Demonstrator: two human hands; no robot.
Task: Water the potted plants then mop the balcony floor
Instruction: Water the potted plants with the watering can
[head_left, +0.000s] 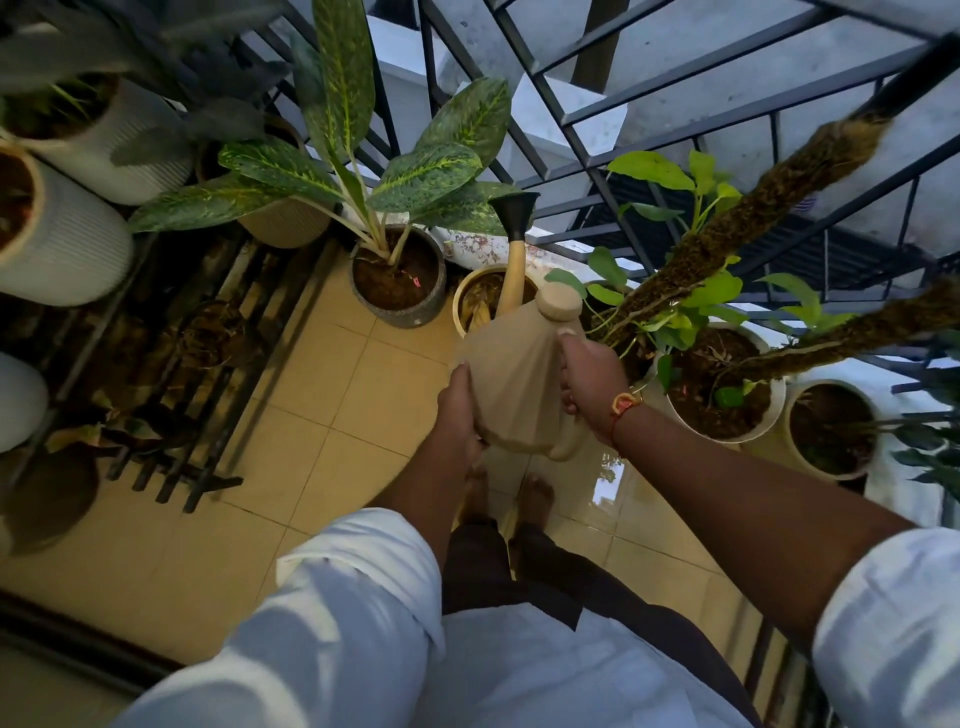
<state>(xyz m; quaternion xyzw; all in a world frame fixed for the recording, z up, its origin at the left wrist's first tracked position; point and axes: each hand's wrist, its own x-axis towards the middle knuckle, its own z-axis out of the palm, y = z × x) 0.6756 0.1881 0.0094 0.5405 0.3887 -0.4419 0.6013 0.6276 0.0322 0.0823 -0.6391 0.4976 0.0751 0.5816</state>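
Left hand: the left hand (460, 410) was closed against the lower left side of the can (519, 384), fingers curled under its base, palm pressed to the wall.
Right hand: the right hand (592, 376) was wrapped shut round the handle on the can's right side; a red thread band (623, 408) sat on that wrist.
Sleeves: white sleeves (358, 587) were rolled back above both forearms, nearer the camera than the grip.
Can: a tan faceted watering can, held between both hands above the floor, with a round cap (559, 300) on top just beyond the right hand.
Floor: beige tiles (322, 431) lay beneath the grip; those below and right of the right hand looked glossy and reflective. Bare feet (535, 496) stood under the can.
Axis: the can's long axis ran from the hands away from the person, tilted up; the spout (515, 270) rose from the body to a black rose (513, 210).
Beyond the grip: the spout crossed over a cream pot (467, 306); left of it stood a dark pot (397, 280) with speckled leaves.
Right of the grip: a white pot (727, 384) held a moss pole (753, 218), with another white pot (831, 431) further right.
Left of the grip: a dark slatted rack (208, 364) and ribbed white pots (72, 244).
Farthest: a black railing (597, 119).
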